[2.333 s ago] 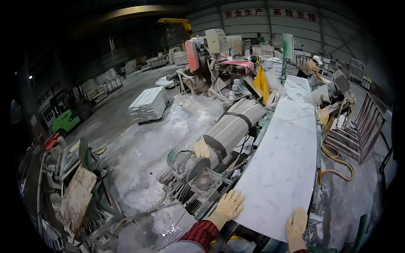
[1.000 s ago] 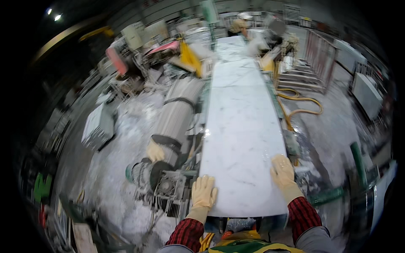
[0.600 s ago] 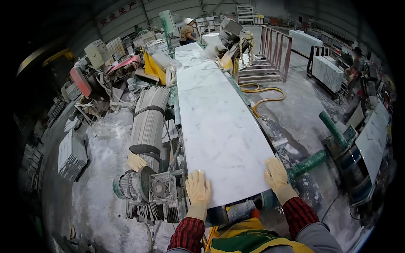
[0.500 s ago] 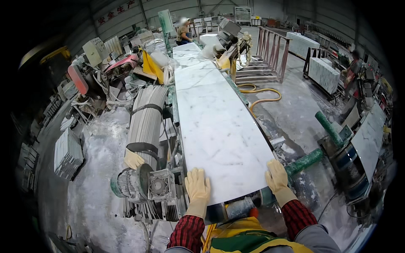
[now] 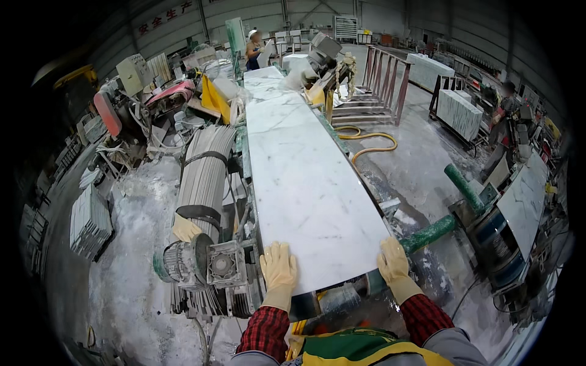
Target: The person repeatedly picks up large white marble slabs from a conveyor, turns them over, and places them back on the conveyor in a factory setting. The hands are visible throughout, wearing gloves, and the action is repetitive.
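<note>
Marble slab (image 5: 314,195): stretching away from the wearer
Left hand (image 5: 279,272): lying open, slab's near-left edge
Right hand (image 5: 394,266): resting open, near-right edge
Change: co-worker (image 5: 253,56) now standing straighter; hands staying, apparently steadying slab

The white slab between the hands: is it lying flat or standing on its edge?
The slab lies flat: its broad face is upward, with the left hand and right hand at its near corners.

Red characters (image 5: 171,13), on grey back wall (image 5: 259,15)
</note>
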Action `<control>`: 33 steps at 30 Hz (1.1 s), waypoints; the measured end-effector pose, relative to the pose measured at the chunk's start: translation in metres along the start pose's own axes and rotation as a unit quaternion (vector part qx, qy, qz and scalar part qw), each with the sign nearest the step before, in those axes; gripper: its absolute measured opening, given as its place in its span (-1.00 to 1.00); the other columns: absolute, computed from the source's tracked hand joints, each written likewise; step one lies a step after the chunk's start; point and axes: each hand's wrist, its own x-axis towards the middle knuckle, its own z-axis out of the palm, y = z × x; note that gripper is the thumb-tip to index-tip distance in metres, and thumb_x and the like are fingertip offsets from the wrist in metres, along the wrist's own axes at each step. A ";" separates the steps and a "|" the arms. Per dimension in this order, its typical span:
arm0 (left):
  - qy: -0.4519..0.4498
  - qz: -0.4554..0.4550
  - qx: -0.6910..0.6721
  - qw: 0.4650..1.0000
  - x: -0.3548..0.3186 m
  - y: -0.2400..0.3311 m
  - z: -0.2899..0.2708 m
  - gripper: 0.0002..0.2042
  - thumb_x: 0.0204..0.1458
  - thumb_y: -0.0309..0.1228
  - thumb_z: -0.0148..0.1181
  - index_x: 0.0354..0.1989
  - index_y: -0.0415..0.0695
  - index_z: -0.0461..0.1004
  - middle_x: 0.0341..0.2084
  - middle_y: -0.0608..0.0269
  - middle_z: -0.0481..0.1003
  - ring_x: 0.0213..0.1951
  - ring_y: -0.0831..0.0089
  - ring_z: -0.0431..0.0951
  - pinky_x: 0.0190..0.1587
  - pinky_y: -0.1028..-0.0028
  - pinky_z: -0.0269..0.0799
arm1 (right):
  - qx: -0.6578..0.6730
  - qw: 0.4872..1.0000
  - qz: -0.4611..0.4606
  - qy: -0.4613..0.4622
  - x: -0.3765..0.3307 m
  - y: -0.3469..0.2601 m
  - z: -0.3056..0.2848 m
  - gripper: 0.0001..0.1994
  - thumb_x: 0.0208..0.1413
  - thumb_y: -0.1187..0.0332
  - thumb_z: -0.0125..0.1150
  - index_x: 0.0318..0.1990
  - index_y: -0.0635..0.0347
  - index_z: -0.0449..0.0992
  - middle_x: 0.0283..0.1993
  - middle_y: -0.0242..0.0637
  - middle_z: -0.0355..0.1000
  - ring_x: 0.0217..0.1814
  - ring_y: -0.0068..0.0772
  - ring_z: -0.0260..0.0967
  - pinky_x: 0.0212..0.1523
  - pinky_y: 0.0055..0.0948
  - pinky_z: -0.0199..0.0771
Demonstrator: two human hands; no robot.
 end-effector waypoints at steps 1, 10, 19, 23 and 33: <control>-0.002 0.004 0.001 1.000 0.000 0.000 0.000 -0.51 0.34 -0.16 0.22 0.40 -0.02 0.46 0.45 -0.08 0.41 0.49 -0.17 0.31 0.52 -0.22 0.18 | 0.007 1.000 -0.010 0.016 -0.003 -0.003 -0.004 -0.50 0.20 0.31 0.37 0.31 0.21 0.59 0.35 0.19 0.52 0.43 0.35 0.43 0.50 0.19 0.38; 0.015 0.005 0.040 0.999 0.022 0.002 0.004 -0.52 0.29 -0.18 0.27 0.36 0.00 0.46 0.41 0.02 0.43 0.44 -0.08 0.33 0.48 -0.30 0.18 | 0.045 0.998 -0.045 0.026 -0.003 -0.020 -0.037 -0.52 0.16 0.44 0.40 0.27 0.24 0.58 0.29 0.18 0.52 0.32 0.37 0.45 0.39 0.15 0.49; 0.029 -0.019 0.072 0.997 0.032 0.004 0.011 -0.53 0.32 -0.18 0.24 0.35 -0.04 0.46 0.34 -0.04 0.43 0.39 -0.14 0.35 0.45 -0.20 0.22 | 0.018 0.998 -0.046 0.040 -0.007 -0.021 -0.039 -0.54 0.15 0.44 0.39 0.23 0.23 0.59 0.26 0.13 0.51 0.28 0.35 0.45 0.37 0.15 0.49; 0.016 -0.004 0.049 0.999 0.034 0.003 0.004 -0.55 0.29 -0.21 0.26 0.31 -0.09 0.47 0.29 -0.10 0.45 0.34 -0.15 0.38 0.41 -0.11 0.27 | 0.038 0.999 -0.025 0.022 -0.005 -0.030 -0.050 -0.55 0.15 0.45 0.39 0.23 0.21 0.60 0.27 0.12 0.52 0.29 0.36 0.44 0.39 0.15 0.48; 0.039 0.012 0.039 0.998 0.028 -0.003 0.015 -0.54 0.28 -0.24 0.29 0.30 -0.16 0.48 0.32 -0.19 0.46 0.34 -0.25 0.40 0.46 -0.09 0.24 | 0.011 0.998 -0.029 0.054 -0.019 -0.022 -0.041 -0.53 0.14 0.45 0.42 0.25 0.20 0.61 0.27 0.16 0.55 0.30 0.38 0.46 0.40 0.17 0.48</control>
